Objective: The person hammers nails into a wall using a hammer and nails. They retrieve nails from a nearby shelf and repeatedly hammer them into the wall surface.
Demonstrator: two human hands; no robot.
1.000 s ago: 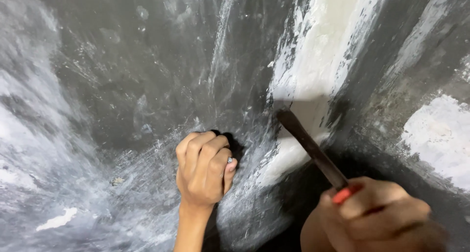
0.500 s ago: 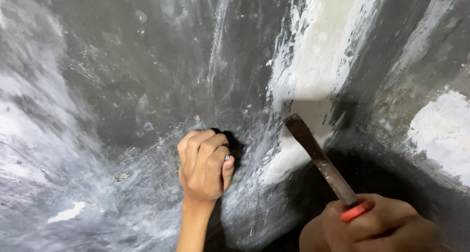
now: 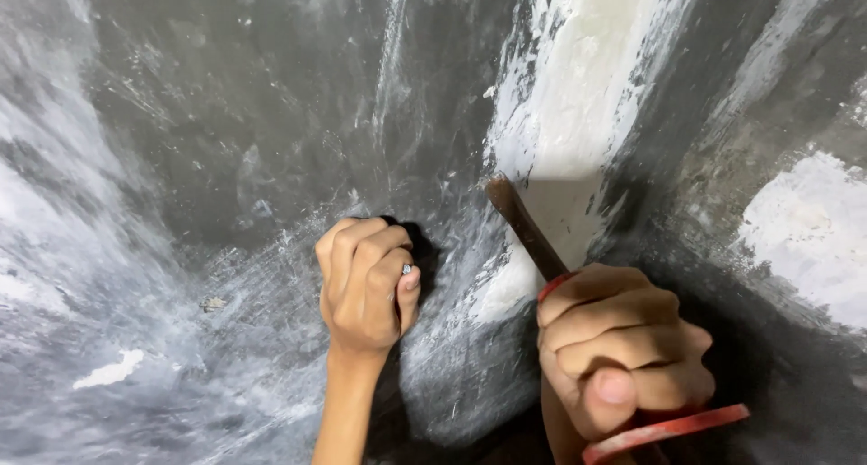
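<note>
Right grip: my right hand is wrapped tight around the red-trimmed handle of a chisel, thumb across the front at 6 o'clock, the dark shaft running up toward 11 o'clock.

Left grip: my left hand is curled into a fist against the wall, fingers folded over a small metal piece that glints at the fingertips; I cannot tell what that piece is.

Change: compared with a second ago, my right hand sits higher and closer to the camera, and less shaft shows above my knuckles. My left fist has not moved.

Meaning: the tool is nearer the white patch, so I judge the blade is being brought to the surface rather than drawn off it.

Tool tip: it ends just below the white plaster strip, at 12 o'clock from my right fist; whether it touches is unclear.

Edges: a dark corner seam runs up at 1 o'clock; a second white patch lies at 2 o'clock.

Room: between the fists the grey, scraped wall is open; toward 9 o'clock it stretches on, streaked white.
</note>
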